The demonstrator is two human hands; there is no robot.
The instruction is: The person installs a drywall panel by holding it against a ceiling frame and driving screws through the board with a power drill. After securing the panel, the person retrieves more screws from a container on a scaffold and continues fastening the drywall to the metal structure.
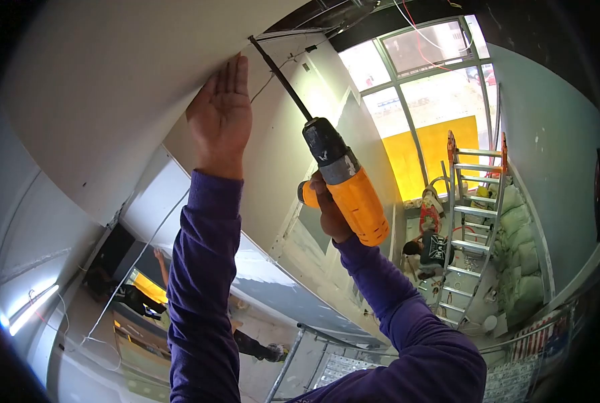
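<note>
Both arms, in purple sleeves, are raised overhead. My left hand (225, 117) lies flat, palm towards me, against the white ceiling panel (112, 87), its fingers straight near the panel's edge. My right hand (331, 209) is wrapped round the handle of an orange and black power drill (354, 195), partly hidden behind the drill's body. From the chuck a long black bit (283, 80) slants up to the left. Its tip meets the panel's edge, just above and right of my left fingertips.
An aluminium ladder (471, 228) stands at the right, near a large window (421, 101). Below it a person (431, 252) crouches on the floor beside stacked sacks (520, 248). Metal scaffold rails (286, 363) are beneath me. Other people and a lit tube lamp (33, 309) are lower left.
</note>
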